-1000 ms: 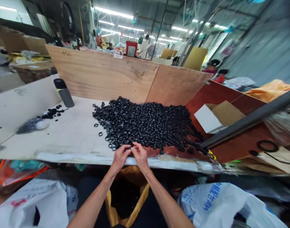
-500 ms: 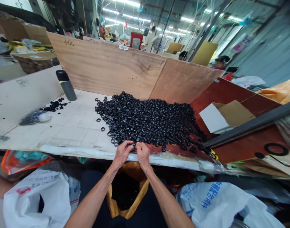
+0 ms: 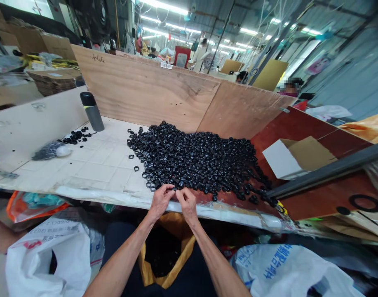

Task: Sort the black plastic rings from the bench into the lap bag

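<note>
A big heap of small black rings [image 3: 195, 161] lies on the table [image 3: 99, 165] against brown boards. My left hand [image 3: 160, 201] and my right hand [image 3: 186, 203] meet at the table's near edge, by the heap's front rim. Both have fingers pinched together, fingertips touching around one black ring [image 3: 175, 189] held between them. Below my hands hangs a yellow-lined bag [image 3: 164, 251] with dark contents.
A grey flask [image 3: 92, 111] stands at the back left, with a small group of black rings [image 3: 76, 137] and a plastic bag [image 3: 51, 151] beside it. An open carton [image 3: 297, 156] lies to the right. White sacks [image 3: 49, 255] sit on the floor. People work far behind.
My hands stay together at the heap's front edge, fingers shifting slightly on the ring. The view has drifted a little; nothing else moved.
</note>
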`<state>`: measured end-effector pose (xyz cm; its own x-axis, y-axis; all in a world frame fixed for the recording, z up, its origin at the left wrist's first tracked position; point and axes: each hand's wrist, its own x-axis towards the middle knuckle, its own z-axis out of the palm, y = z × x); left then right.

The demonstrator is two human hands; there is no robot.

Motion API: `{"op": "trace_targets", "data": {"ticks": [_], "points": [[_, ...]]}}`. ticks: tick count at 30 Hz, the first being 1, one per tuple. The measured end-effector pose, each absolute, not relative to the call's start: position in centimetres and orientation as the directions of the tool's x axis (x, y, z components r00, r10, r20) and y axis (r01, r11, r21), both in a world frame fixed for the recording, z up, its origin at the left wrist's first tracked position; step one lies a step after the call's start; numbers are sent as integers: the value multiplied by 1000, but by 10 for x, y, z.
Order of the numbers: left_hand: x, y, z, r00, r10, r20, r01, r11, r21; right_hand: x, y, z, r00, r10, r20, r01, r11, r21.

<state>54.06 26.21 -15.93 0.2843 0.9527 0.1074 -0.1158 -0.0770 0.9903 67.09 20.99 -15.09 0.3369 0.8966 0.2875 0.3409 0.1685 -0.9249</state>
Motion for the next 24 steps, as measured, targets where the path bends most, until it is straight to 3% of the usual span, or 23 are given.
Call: {"op": "trace_targets", "data": {"ticks": [7, 14, 16, 18, 21, 24], "points": [[536, 256, -152, 374, 921, 110, -122, -69, 990, 675, 209, -151, 300, 945, 132, 125, 99, -987], [510, 220, -151, 442, 791, 424, 93, -510, 855, 665, 170, -140, 195, 980, -39, 3, -40, -999], [502, 219, -145, 554, 732, 397, 142, -553, 821, 675, 169, -140, 181, 983, -34, 99, -53, -994], [502, 224, -136, 616, 714, 334, 252, -580, 775, 693, 179, -137, 264, 962, 74, 310, -13, -951], [519, 239, -127, 567, 775, 279, 469, -582, 664, 718, 205, -134, 322, 889, 325, 651, 42, -758], [544, 252, -125, 502, 843, 193, 656, -516, 551, 727, 226, -137, 203, 892, 405, 826, 67, -560]]}}
